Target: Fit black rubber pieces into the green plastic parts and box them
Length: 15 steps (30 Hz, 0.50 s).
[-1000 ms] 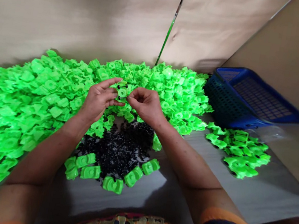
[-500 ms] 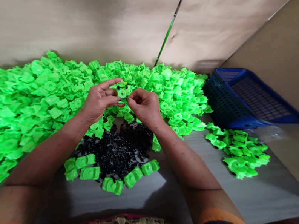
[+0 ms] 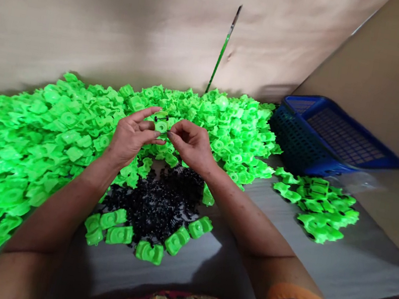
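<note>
My left hand (image 3: 129, 135) holds a bright green plastic toy car body (image 3: 161, 127) by its edges, between thumb and fingers, with the underside towards me. Across its far end lies a black wheel axle (image 3: 161, 118). My right hand (image 3: 194, 146) is pinched at the near right edge of this car body; a dark bit shows at the fingertips, too small to make out. Below both hands spreads a heap of black wheel axles (image 3: 159, 206) on the table. Several green car bodies (image 3: 119, 234) lie around the near side of that heap.
A large pile of green car bodies (image 3: 53, 130) covers the left and back of the table (image 3: 369, 254). On the right sits a smaller group of green cars with black wheels (image 3: 327, 206). Behind it stands a blue basket (image 3: 297, 135). A thin green brush (image 3: 221, 53) leans on the wall.
My right fingertips have shifted slightly left against the near edge of the car body, which is turned a little more towards me. The whole view has moved slightly.
</note>
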Each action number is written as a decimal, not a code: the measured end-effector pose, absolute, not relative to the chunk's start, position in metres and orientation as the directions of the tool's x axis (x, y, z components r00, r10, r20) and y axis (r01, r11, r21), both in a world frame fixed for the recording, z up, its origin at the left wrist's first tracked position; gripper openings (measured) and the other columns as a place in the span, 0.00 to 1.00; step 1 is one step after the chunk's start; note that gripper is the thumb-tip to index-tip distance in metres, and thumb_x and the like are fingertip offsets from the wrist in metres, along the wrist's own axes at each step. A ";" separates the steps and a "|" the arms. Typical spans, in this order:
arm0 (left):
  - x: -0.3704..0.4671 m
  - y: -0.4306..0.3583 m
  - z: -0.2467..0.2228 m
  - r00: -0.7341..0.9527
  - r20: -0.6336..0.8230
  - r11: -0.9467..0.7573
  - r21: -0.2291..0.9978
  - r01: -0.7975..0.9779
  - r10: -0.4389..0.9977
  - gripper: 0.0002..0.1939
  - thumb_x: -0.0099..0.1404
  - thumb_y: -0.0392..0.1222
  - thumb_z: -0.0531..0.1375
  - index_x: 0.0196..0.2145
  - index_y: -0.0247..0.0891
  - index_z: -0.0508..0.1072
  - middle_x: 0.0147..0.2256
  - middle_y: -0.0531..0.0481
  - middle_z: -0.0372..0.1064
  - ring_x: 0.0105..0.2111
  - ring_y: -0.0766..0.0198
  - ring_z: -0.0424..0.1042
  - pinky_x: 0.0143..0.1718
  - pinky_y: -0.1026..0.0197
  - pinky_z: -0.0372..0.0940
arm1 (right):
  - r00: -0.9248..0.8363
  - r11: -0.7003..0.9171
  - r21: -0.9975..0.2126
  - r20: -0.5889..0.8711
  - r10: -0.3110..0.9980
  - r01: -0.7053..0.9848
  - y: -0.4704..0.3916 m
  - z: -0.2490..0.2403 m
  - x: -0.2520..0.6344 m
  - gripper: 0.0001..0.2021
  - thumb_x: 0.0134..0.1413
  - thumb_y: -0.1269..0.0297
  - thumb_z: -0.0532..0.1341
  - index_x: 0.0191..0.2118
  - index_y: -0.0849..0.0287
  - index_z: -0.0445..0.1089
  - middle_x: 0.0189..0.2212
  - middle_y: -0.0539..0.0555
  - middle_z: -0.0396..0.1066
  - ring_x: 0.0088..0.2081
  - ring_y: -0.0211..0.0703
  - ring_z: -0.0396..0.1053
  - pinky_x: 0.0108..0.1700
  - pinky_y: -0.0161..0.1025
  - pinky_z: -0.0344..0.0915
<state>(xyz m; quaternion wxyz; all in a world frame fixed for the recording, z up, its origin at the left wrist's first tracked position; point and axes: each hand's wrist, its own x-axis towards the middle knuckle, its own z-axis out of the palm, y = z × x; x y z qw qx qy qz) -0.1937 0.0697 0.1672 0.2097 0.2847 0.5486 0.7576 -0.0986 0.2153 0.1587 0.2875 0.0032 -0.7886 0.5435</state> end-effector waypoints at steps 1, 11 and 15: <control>-0.194 0.070 0.167 -0.747 0.206 -0.312 0.950 -0.002 0.632 0.30 0.49 0.36 0.73 0.53 0.40 0.81 0.23 0.62 0.63 0.24 0.70 0.69 0.37 0.55 0.83 | -0.827 0.408 -0.852 0.468 0.312 -0.328 0.216 0.158 -0.099 0.07 0.57 0.65 0.62 0.29 0.57 0.65 0.25 0.46 0.63 0.30 0.35 0.60 0.32 0.34 0.56; -0.189 0.071 0.166 -0.777 0.192 -0.321 0.947 -0.014 0.599 0.33 0.50 0.34 0.70 0.56 0.41 0.82 0.20 0.64 0.55 0.21 0.73 0.60 0.33 0.60 0.81 | -0.815 0.403 -0.843 0.491 0.308 -0.356 0.213 0.149 -0.102 0.08 0.59 0.68 0.62 0.30 0.56 0.63 0.27 0.46 0.63 0.31 0.36 0.60 0.35 0.36 0.59; -0.186 0.071 0.165 -0.774 0.203 -0.312 0.950 0.008 0.599 0.32 0.51 0.33 0.69 0.55 0.42 0.82 0.21 0.64 0.52 0.21 0.73 0.57 0.32 0.60 0.81 | -0.789 0.446 -0.821 0.521 0.327 -0.357 0.211 0.146 -0.103 0.08 0.58 0.68 0.61 0.29 0.55 0.61 0.28 0.47 0.62 0.31 0.36 0.61 0.36 0.36 0.60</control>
